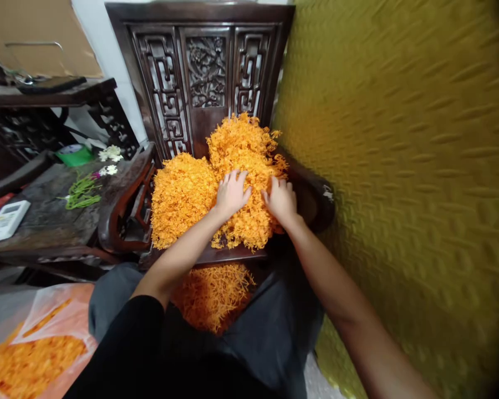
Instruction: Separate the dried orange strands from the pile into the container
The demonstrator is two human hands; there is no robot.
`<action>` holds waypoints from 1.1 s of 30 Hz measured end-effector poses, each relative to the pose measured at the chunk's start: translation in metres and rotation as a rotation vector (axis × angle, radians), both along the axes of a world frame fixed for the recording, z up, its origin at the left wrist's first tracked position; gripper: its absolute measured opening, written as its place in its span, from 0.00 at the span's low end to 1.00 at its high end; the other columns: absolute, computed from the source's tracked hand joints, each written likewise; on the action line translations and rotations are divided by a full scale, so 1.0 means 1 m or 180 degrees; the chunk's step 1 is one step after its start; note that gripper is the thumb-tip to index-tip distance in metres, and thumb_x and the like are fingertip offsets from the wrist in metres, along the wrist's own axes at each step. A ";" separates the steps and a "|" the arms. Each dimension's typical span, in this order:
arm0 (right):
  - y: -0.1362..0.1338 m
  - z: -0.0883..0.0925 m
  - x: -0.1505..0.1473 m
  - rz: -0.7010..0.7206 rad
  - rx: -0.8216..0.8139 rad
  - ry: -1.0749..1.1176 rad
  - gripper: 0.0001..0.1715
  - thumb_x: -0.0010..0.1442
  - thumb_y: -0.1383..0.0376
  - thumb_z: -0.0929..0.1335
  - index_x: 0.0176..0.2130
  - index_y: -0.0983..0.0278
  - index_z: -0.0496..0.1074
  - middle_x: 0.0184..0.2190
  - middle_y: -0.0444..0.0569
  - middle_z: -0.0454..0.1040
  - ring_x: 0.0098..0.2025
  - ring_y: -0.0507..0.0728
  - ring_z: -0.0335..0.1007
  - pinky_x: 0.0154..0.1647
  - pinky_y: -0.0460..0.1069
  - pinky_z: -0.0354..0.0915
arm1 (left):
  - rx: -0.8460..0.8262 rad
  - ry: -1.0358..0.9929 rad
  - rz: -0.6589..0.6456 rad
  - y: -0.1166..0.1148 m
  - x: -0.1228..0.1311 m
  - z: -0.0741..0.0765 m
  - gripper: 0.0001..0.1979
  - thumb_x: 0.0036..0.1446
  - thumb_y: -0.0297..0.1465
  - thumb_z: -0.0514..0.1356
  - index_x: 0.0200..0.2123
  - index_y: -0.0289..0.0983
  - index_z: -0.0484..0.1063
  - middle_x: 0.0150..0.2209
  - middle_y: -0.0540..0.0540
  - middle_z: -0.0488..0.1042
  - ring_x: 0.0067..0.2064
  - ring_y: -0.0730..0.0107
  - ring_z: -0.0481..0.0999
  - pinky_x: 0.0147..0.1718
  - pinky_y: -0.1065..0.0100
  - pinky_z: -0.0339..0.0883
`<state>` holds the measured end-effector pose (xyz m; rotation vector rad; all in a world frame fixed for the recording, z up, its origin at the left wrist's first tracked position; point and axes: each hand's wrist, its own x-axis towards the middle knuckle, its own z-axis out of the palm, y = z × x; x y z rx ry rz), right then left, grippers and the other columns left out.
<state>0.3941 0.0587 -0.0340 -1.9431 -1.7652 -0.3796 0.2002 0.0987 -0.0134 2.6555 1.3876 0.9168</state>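
Two heaped bunches of orange flowers rest on the seat of a dark carved wooden chair. My left hand lies on the right bunch of orange flowers, near its left side, with fingers spread. At that bunch's right edge is my right hand, its fingers apart and touching the flowers; the tips are partly sunk among the petals. The left bunch of orange flowers sits beside my left wrist. Below the seat edge, more loose orange flowers show between my knees.
A dark side table on the left holds a white remote, green stems, white flowers and a green tape roll. A plastic bag of orange petals lies lower left. A yellow textured surface rises close on the right.
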 end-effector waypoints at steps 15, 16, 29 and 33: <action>-0.065 0.008 -0.001 0.0561 0.1453 0.0815 0.19 0.65 0.64 0.66 0.54 0.55 0.76 0.49 0.58 0.76 0.54 0.70 0.72 0.57 0.67 0.69 | -0.0480 0.0158 0.0224 0.032 0.021 -0.042 0.42 0.56 0.43 0.67 0.71 0.41 0.60 0.77 0.32 0.46 0.73 0.34 0.59 0.62 0.42 0.67; -0.067 0.010 -0.002 0.0570 0.1445 0.0715 0.22 0.64 0.64 0.67 0.57 0.54 0.74 0.54 0.58 0.75 0.58 0.71 0.71 0.59 0.69 0.67 | -0.0473 -0.0063 0.0258 0.033 0.021 -0.041 0.41 0.56 0.43 0.67 0.70 0.41 0.61 0.78 0.32 0.45 0.72 0.33 0.61 0.61 0.42 0.68; -0.015 0.050 -0.045 0.1399 0.0614 0.1262 0.22 0.67 0.68 0.63 0.59 0.61 0.70 0.53 0.57 0.77 0.56 0.64 0.73 0.62 0.61 0.68 | -0.1057 -0.1305 0.0443 0.088 0.012 0.002 0.08 0.55 0.31 0.68 0.38 0.35 0.82 0.41 0.37 0.85 0.47 0.54 0.83 0.53 0.53 0.74; 0.030 0.056 -0.057 0.1309 0.0345 0.1379 0.26 0.61 0.74 0.66 0.58 0.68 0.72 0.51 0.59 0.79 0.52 0.64 0.76 0.60 0.58 0.70 | -0.1345 -0.1669 0.0235 0.090 0.016 0.011 0.07 0.50 0.27 0.68 0.35 0.33 0.81 0.36 0.38 0.85 0.41 0.53 0.84 0.47 0.53 0.76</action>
